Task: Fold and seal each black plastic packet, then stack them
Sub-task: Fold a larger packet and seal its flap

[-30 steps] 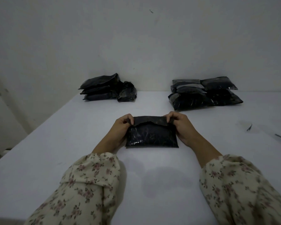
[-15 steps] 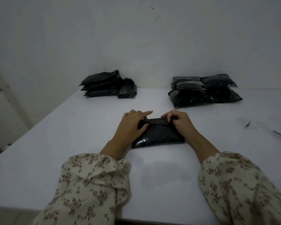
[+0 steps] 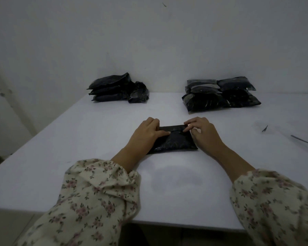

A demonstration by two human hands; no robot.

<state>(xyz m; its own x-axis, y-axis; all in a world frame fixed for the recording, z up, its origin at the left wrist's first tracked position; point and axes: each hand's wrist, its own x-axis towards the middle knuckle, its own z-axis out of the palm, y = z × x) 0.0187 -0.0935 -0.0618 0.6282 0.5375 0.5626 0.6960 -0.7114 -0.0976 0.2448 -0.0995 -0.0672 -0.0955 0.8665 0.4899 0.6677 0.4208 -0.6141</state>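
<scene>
Item in work: one black packet (image 3: pixel 174 141), glossy plastic, lying flat on a white table (image 3: pixel 78 139), its far edge turned over toward the person as a flap (image 3: pixel 171 128). Left hand (image 3: pixel 146 134): laid over the packet's left end, fingers curved over the far left corner, thumb stretched along the flap toward the packet's middle and pressing it down. Right hand (image 3: pixel 204 132): at the packet's right end, fingers bent, the tips bearing down on the flap's right part, thumb set against the packet's right edge; whether the thumb tucks beneath the packet cannot be told. Both hands thus clamp on the same packet and hold nothing else. Left sleeve (image 3: pixel 96 201) and right sleeve (image 3: pixel 277 206): cream cloth with a small floral print, nearer the person than the packet, one to each side. Left pile (image 3: pixel 114 89): several black packets stacked, well beyond the packet and to its left, against the pale wall (image 3: pixel 167 41). Right pile (image 3: pixel 220 95): more black packets, stacked in two side-by-side columns, beyond the packet and to its right. Dark scrap (image 3: pixel 264 128): small, well to the right of the packet. Thin dark strip (image 3: pixel 303 141): farther right again, lying on the table surface.
</scene>
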